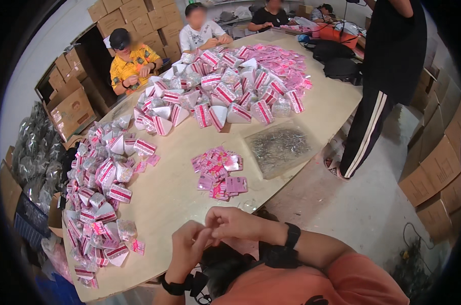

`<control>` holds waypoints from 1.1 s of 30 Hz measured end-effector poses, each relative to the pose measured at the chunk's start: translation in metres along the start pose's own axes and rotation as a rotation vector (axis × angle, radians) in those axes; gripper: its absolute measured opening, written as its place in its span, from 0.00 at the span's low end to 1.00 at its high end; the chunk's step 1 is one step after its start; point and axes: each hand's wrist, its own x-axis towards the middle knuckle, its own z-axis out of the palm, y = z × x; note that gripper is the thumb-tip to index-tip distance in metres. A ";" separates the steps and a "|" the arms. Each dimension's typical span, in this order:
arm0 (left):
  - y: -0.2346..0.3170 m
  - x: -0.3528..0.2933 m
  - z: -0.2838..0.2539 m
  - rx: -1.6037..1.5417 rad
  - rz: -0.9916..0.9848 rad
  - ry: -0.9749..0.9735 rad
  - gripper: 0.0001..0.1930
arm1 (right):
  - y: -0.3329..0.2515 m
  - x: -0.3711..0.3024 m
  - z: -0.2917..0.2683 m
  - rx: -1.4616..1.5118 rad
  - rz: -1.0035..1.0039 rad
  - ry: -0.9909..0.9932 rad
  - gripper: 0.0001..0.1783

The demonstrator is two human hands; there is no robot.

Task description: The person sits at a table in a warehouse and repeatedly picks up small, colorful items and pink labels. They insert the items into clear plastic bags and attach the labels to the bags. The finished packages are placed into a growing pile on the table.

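Observation:
At the near edge of the table, my left hand (187, 246) and my right hand (234, 223) meet fingertip to fingertip. Both have their fingers closed in a pinch; whatever lies between them is too small or hidden to make out. Just beyond my hands is a small heap of pink printed cards (214, 165), some loosely stacked. Right of the cards sits a shallow clear tray (253, 156) holding many thin metal pieces, like pins or wires. Dark bands with small devices are strapped round both my wrists.
Clear packages with pink-striped white wedges (225, 94) form a large heap at the table's far middle; more packages (106, 175) line its left side. Pink cards (281, 61) spread behind. Several people sit across the table (174, 188); a person (377, 96) stands right. Cardboard boxes (436, 162) flank the room.

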 end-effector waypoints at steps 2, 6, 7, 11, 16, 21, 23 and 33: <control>-0.002 0.001 0.002 -0.201 -0.132 -0.019 0.09 | -0.010 -0.003 0.005 -0.231 0.015 0.094 0.09; -0.007 -0.001 0.010 -0.650 -0.335 -0.062 0.13 | -0.018 -0.011 0.019 -0.805 -0.242 0.269 0.08; -0.006 -0.002 0.010 -0.676 -0.344 -0.055 0.14 | -0.017 -0.011 0.021 -0.842 -0.281 0.286 0.09; -0.007 -0.002 0.014 -0.724 -0.315 -0.039 0.15 | -0.017 -0.011 0.025 -1.073 -0.464 0.299 0.07; -0.010 -0.001 0.018 -0.824 -0.309 -0.011 0.16 | -0.003 -0.008 0.025 -1.237 -0.583 0.347 0.07; -0.017 0.011 -0.001 -0.677 -0.270 -0.067 0.18 | -0.015 -0.002 0.023 -1.045 -0.502 0.342 0.06; -0.024 0.025 -0.025 -0.611 -0.268 -0.059 0.20 | -0.018 -0.002 0.020 -0.499 -0.059 0.415 0.06; -0.086 0.192 -0.191 0.774 -0.023 0.166 0.08 | 0.018 0.018 -0.050 0.389 0.084 0.376 0.08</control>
